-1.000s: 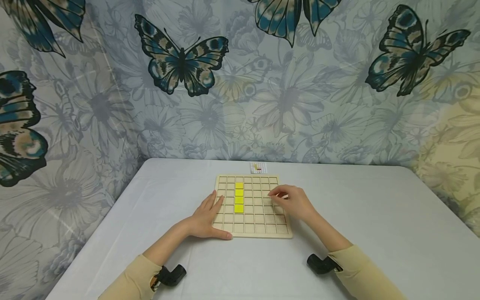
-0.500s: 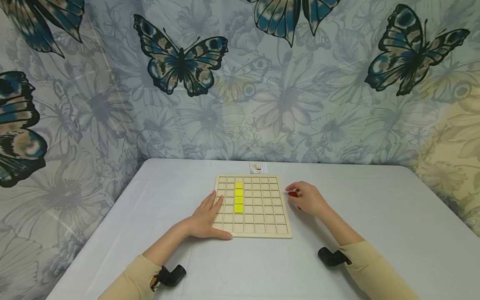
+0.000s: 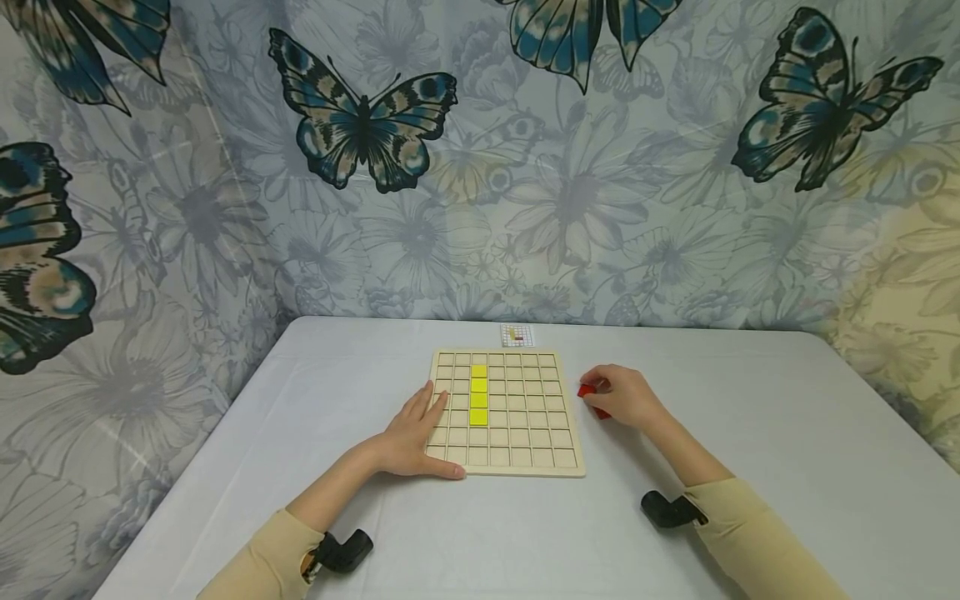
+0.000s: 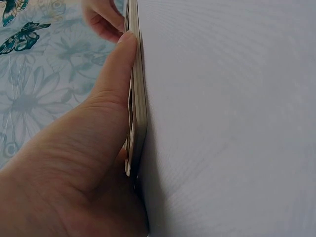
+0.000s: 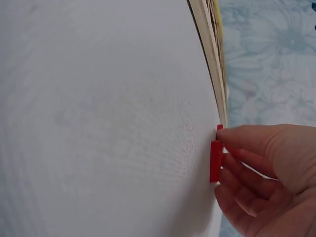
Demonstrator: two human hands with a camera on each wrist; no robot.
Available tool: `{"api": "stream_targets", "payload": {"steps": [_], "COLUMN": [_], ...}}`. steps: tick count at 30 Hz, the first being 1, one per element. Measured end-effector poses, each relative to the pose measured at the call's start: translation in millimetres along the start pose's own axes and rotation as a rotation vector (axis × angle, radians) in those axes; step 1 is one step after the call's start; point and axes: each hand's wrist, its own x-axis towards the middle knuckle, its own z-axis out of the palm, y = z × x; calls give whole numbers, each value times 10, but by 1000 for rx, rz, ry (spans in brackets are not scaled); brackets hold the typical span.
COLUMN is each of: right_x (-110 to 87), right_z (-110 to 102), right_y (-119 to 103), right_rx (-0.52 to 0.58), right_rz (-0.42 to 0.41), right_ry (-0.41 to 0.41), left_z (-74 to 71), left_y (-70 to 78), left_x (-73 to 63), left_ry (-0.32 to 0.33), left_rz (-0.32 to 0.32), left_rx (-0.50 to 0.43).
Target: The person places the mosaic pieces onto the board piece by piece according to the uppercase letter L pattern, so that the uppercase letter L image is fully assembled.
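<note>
A square wooden grid board (image 3: 498, 457) lies on the table, with a column of yellow squares (image 3: 478, 400) in its left half. Spread along the board's left side, my left hand (image 3: 405, 437) touches it with straight fingers, its thumb on the near corner edge, as the left wrist view also shows. Just past the board's right edge, my right hand (image 3: 622, 396) pinches a small red tile (image 3: 586, 390) between thumb and fingertips. A second red piece (image 5: 216, 161) lies on the table under that hand, partly hidden by it in the head view.
A small printed card (image 3: 517, 336) with a coloured grid pattern lies behind the board. The white table (image 3: 750, 433) reaches back to a wall covering (image 3: 585, 192) with flowers and butterflies. Black wrist cameras (image 3: 345, 552) stick out from both sleeves.
My right hand has moved right, from over the board to the table beside it, and now has a red tile at its fingertips. The left hand and the yellow squares have stayed put.
</note>
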Motion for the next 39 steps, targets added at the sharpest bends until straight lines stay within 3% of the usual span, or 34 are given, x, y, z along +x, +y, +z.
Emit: {"api": "stream_targets", "payload": {"steps": [18,27,39], "right_x": [-40,-78,-148], "right_z": [-52,-55,19], "right_y": [59,46,-126], "right_rx": [-31,-15,130], "right_rz": [35,38,27], "right_ry": [28,59,58], "left_z": [64,54,50], "left_y": [-103,-87,-79], "left_x": [60,49,37], "left_ry": [9,11,6], "left_rz": [-17,-15,-16], "left_rx": [24,19,13]}}
